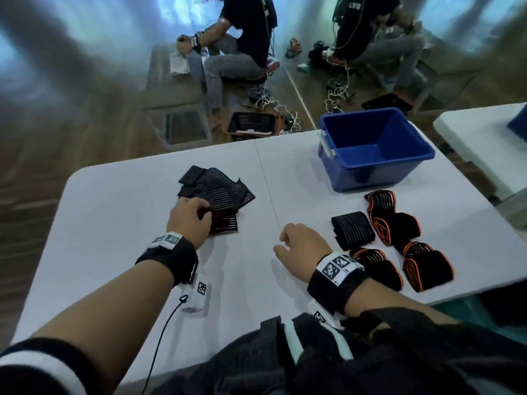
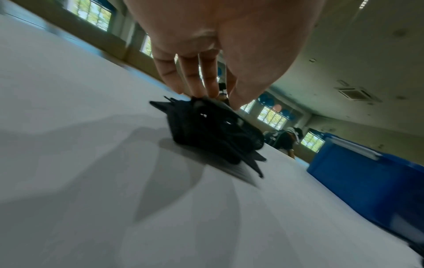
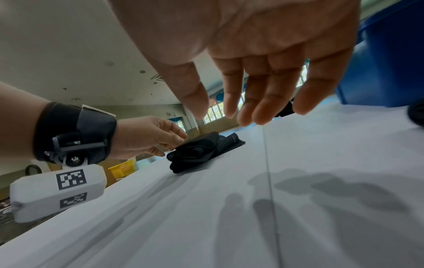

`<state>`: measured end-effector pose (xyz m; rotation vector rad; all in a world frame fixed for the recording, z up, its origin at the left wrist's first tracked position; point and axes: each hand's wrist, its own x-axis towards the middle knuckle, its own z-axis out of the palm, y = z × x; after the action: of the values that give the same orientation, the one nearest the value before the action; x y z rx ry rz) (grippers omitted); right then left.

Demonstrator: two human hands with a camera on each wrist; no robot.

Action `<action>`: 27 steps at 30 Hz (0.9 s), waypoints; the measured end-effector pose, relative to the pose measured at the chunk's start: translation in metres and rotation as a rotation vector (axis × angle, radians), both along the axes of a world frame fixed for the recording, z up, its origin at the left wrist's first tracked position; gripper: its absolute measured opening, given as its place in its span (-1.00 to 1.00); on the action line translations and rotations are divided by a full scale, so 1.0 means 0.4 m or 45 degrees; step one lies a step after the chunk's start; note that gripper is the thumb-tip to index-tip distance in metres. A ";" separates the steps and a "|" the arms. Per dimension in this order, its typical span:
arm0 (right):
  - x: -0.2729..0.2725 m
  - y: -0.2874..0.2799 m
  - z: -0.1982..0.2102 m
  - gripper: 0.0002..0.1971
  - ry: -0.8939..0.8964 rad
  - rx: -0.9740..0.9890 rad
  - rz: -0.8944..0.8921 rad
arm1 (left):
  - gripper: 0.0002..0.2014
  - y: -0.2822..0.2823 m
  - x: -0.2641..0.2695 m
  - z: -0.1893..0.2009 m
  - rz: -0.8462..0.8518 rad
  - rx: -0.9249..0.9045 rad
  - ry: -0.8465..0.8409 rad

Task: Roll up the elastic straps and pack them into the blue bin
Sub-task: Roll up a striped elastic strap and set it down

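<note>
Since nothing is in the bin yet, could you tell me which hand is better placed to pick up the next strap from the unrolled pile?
The left hand: it already has a grip on the pile of black elastic straps. The right hand hovers open over bare table, holding nothing.

No words or numbers can be read with confidence: the black-and-white square code tags on both wristbands (image 1: 336, 266) and on the white wrist camera housing (image 3: 57, 188) carry only patterns (tiny print beside them is too blurred).
</note>
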<state>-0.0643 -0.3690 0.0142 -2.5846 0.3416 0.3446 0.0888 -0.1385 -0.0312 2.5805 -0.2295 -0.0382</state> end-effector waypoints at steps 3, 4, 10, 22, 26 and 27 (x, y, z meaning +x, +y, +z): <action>0.036 0.030 -0.005 -0.71 0.000 0.012 0.039 | -0.72 0.038 0.013 -0.006 0.125 -0.089 0.036; 0.045 0.039 -0.007 -0.71 -0.002 0.013 0.050 | -0.70 0.041 0.015 -0.006 0.158 -0.128 0.055; 0.077 0.075 -0.015 -0.72 0.001 -0.014 0.098 | -0.74 0.008 0.030 -0.005 0.268 -0.361 0.204; 0.091 0.109 -0.049 -0.77 0.073 0.005 0.065 | -0.72 0.048 0.049 -0.025 0.279 -0.602 0.188; 0.119 0.122 -0.048 -0.78 0.073 0.015 0.009 | -0.88 0.048 0.049 -0.017 0.267 -0.670 0.217; 0.124 0.123 -0.045 -0.78 0.068 0.021 -0.007 | -0.80 0.046 0.052 -0.020 0.248 -0.650 0.232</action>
<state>-0.0148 -0.3196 -0.0039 -2.5619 0.3631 0.4129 0.1096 -0.1201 -0.0390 2.0636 0.0747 -0.1256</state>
